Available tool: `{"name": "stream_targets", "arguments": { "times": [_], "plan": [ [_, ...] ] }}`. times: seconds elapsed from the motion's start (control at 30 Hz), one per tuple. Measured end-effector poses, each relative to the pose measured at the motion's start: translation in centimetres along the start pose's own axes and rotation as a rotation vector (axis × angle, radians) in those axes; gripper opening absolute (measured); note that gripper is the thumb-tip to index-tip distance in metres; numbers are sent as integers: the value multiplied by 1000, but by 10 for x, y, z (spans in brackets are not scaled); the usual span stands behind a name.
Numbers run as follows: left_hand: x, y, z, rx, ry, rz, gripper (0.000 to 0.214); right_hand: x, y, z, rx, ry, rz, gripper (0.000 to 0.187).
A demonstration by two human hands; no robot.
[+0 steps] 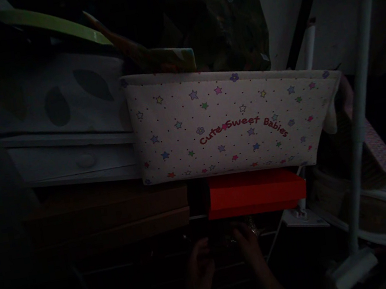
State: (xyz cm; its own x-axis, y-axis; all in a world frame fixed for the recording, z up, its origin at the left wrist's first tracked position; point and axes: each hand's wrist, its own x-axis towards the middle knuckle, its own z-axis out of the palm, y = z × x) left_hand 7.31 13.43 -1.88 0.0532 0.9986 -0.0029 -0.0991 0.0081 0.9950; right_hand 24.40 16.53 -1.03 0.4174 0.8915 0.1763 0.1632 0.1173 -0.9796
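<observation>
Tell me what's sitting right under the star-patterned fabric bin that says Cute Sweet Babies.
A red box lies directly beneath the fabric bin, beside brown boards. Below that, both hands work in deep shadow; whatever they touch is too dark to identify.

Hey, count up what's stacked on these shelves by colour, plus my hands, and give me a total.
White star-print fabric bin: 1
Red box: 1
Brown boxes: 2
Green flat sheet: 1
Hands, left hand and right hand, reaching into the dark shelf: 2
Total: 7
</observation>
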Motion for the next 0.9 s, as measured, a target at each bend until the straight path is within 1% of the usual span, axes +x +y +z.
{"name": "stream_targets", "arguments": {
  "times": [0.07, 0.1, 0.17, 0.2, 0.23, 0.3, 0.4, 0.47, 0.57, 0.63, 0.7, 0.73, 0.77, 0.8, 0.9],
  "plan": [
    [-1, 3, -1, 127, 93, 58, 45, 2, -1, 1, 68, -3, 72, 33],
    [0, 3, -2, 168, 120, 101, 43, 1, -1, 4, 124, -18, 118, 32],
    [2, -1, -1, 217, 138, 188, 41, 1, 2, 14, 245, -48, 187, 31],
    [4, -5, 0, 235, 130, 217, 41, 0, 4, 20, 276, -61, 195, 31],
    [5, -9, 1, 253, 116, 239, 42, 1, 6, 27, 276, -70, 182, 31],
    [7, -20, 4, 288, 81, 271, 47, 2, 11, 39, 200, -84, 131, 34],
    [8, -35, 7, 351, 35, 276, 57, 5, 16, 46, 59, -94, 76, 37],
    [6, -39, 6, 385, -6, 264, 61, 6, 16, 41, -58, -68, 20, 35],
    [2, -36, 1, 451, -83, 255, 61, 10, 13, 23, -212, -4, -82, 36],
    [0, -29, -3, 514, -106, 221, 60, 15, 14, 7, -402, 97, -124, 44],
    [-3, -24, -7, 554, -117, 193, 57, 24, 20, -7, -669, 224, -105, 58],
    [-3, -22, -9, 559, -120, 191, 56, 28, 25, -13, -778, 263, -77, 65],
    [-4, -21, -10, 557, -123, 193, 54, 32, 31, -18, -847, 273, -46, 67],
    [-4, -20, -11, 552, -126, 196, 53, 35, 37, -21, -871, 255, -30, 64],
    [-5, -20, -11, 534, -132, 183, 51, 40, 52, -25, -862, 175, -70, 49]
  ]
}}
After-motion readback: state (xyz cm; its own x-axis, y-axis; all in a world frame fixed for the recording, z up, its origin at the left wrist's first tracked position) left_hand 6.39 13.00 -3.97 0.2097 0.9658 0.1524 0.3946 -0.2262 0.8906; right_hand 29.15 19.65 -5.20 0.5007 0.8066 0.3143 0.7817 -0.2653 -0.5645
